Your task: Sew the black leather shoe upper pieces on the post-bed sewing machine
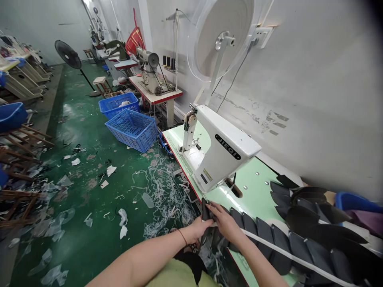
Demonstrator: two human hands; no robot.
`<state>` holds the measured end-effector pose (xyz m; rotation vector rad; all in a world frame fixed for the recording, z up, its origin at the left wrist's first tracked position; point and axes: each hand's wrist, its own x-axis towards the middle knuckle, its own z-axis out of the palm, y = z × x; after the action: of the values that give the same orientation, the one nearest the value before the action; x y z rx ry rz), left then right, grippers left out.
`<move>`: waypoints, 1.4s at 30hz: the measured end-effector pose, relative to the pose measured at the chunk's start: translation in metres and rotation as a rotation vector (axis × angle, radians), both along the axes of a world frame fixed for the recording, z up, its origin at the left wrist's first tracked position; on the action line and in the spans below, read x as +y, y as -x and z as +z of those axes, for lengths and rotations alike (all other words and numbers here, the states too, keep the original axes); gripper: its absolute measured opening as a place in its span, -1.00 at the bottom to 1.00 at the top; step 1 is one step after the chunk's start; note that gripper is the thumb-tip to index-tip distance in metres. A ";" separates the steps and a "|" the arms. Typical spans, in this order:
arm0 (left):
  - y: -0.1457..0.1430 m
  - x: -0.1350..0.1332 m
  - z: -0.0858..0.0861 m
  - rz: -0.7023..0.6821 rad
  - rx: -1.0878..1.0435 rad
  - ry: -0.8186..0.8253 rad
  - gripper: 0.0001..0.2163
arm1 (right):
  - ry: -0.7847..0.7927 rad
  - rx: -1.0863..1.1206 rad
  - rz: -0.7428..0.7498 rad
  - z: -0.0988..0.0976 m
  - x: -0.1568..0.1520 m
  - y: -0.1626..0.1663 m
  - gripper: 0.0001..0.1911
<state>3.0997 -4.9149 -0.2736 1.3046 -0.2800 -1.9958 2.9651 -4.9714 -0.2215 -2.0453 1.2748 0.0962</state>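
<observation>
At the near edge of the green-topped table, my left hand (200, 229) pinches a dark grey piece (205, 210), thumb on top and fingers partly hidden below. My right hand (224, 223) lies just beside it, its fingers closed over the same piece's right side. A white tape (271, 244) runs from near my hands to the lower right, along a row of overlapping dark pieces (279, 245). Just beyond my hands stands a white machine (223, 147) marked JIEQI. Whether the dark piece is leather or fabric I cannot tell.
Dark cut pieces (302, 217) are piled on the table's right, near a blue container (356, 201). A large tape reel (227, 34) stands behind the machine. Blue crates (133, 131), white strip scraps (163, 191) and a fan (68, 54) are on the green floor to the left.
</observation>
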 end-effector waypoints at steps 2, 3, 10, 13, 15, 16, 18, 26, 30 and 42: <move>-0.002 0.003 0.001 -0.017 -0.065 0.040 -0.65 | -0.105 0.005 0.057 -0.003 -0.018 -0.002 -0.72; -0.003 0.005 0.002 -0.022 -0.098 0.051 -0.65 | -0.165 0.020 0.069 -0.003 -0.028 -0.002 -0.75; -0.007 0.013 0.010 -0.045 -0.191 -0.012 -0.78 | -0.235 0.200 -0.244 0.040 -0.131 0.065 -0.74; 0.002 0.009 0.017 -0.052 -0.145 -0.058 -0.80 | -0.007 0.231 -0.420 0.068 -0.165 0.099 -0.76; 0.007 0.006 0.021 -0.053 -0.122 -0.066 -0.80 | 0.140 0.223 -0.455 0.081 -0.172 0.110 -0.72; 0.009 0.005 0.023 -0.052 -0.117 -0.062 -0.80 | 0.207 0.214 -0.448 0.086 -0.172 0.113 -0.71; 0.009 0.002 0.027 -0.053 -0.113 -0.044 -0.80 | 0.324 0.198 -0.416 0.093 -0.171 0.115 -0.74; 0.008 -0.006 0.043 -0.051 -0.078 0.038 -0.74 | 0.468 0.217 -0.347 0.125 -0.206 0.125 -0.62; 0.011 -0.010 0.042 -0.082 -0.060 -0.015 -0.76 | 0.244 0.211 -0.188 0.108 -0.176 0.096 -0.87; 0.010 -0.023 0.042 -0.064 -0.384 0.286 -0.46 | 0.007 0.006 0.268 0.025 -0.038 0.026 -0.87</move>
<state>3.0901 -4.9380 -0.2320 1.4945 -0.7668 -1.6668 2.9395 -5.0098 -0.1965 -2.2130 0.9997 0.2214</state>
